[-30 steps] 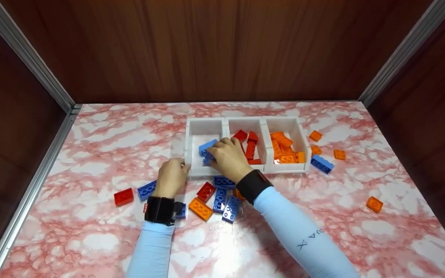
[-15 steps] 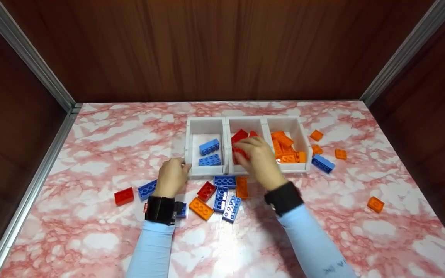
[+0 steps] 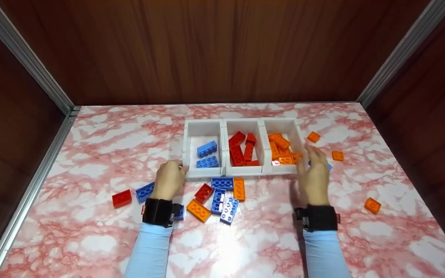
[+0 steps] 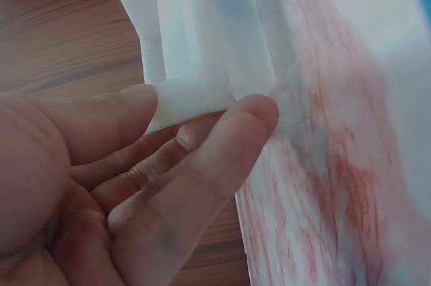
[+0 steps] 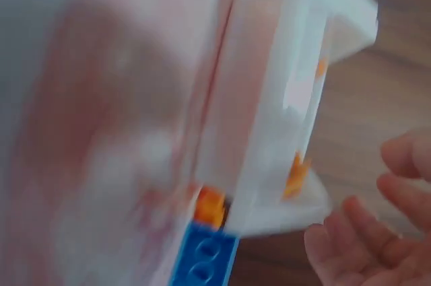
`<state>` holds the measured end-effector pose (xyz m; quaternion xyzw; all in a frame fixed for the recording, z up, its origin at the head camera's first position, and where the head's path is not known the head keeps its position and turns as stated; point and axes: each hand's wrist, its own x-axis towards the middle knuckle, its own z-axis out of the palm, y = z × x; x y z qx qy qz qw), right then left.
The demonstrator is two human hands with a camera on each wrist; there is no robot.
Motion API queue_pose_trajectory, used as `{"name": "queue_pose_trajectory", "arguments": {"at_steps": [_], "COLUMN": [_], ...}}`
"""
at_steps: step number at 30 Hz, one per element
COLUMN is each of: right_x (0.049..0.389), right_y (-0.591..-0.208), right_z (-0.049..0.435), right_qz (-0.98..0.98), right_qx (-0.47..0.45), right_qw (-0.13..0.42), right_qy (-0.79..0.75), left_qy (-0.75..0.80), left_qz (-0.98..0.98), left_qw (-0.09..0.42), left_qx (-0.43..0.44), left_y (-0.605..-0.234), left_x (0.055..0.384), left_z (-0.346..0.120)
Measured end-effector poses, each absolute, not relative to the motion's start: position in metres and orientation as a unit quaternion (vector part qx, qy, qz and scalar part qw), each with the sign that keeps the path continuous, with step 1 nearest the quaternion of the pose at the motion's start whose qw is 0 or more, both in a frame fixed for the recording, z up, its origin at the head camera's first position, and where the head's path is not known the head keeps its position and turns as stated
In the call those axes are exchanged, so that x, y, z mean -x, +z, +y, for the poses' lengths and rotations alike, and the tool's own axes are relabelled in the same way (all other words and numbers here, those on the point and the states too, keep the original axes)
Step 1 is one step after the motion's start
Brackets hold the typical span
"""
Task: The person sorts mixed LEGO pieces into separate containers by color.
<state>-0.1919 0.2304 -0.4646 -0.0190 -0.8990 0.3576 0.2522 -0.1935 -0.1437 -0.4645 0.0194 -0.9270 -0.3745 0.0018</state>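
Note:
My left hand (image 3: 169, 179) holds the front left corner of a white three-compartment tray (image 3: 242, 171); in the left wrist view the thumb and fingers (image 4: 225, 145) close round the corner. The tray's left compartment has two blue bricks (image 3: 207, 149), the middle one red bricks (image 3: 237, 155), the right one orange bricks (image 3: 280, 141). Over the tray's right end is my right hand (image 3: 313, 177), fingers loosely spread and holding nothing. It mostly covers a blue brick (image 3: 330, 167) on the table. The right wrist view shows that blue brick (image 5: 202, 259) beside an orange brick (image 5: 210, 206).
In front of the tray lies a cluster of blue bricks (image 3: 229, 210), orange bricks (image 3: 198, 210) and a red brick (image 3: 204, 193). Farther left are a red brick (image 3: 122, 198) and a blue brick (image 3: 145, 192). Small orange bricks (image 3: 337, 155) lie right of the tray, another orange brick (image 3: 372, 205) nearer.
My right hand let go of a blue brick in the left compartment, then swept right across the middle compartment to the tray's right end. My left hand stays at the corner.

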Motion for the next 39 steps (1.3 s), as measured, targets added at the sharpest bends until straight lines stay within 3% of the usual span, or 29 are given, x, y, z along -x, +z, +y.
{"name": "queue_pose_trajectory", "arguments": {"at_steps": [6, 12, 17, 24, 39], "right_x": [0.194, 0.196, 0.194, 0.193, 0.191], "right_y": [-0.476, -0.479, -0.476, -0.472, -0.468], "right_z": [0.249, 0.254, 0.254, 0.254, 0.255], "right_qz": [-0.909, -0.914, -0.92, -0.926, -0.924], "right_qx": [0.032, 0.018, 0.017, 0.014, 0.021], "right_qw": [0.214, 0.223, 0.196, 0.165, 0.135], "right_qy": [0.356, 0.339, 0.338, 0.34, 0.358], "left_qy": [-0.367, -0.356, -0.347, -0.34, -0.245], "left_qz": [-0.93, -0.934, -0.937, -0.941, -0.967], "left_qw": [0.011, 0.026, 0.033, 0.002, -0.019], "left_qx": [-0.014, -0.012, -0.02, -0.002, 0.061], "left_y": [-0.464, -0.46, -0.445, -0.43, -0.458], "left_x": [0.194, 0.189, 0.178, 0.161, 0.137], "left_z": [-0.144, -0.145, -0.143, -0.125, -0.091]}}
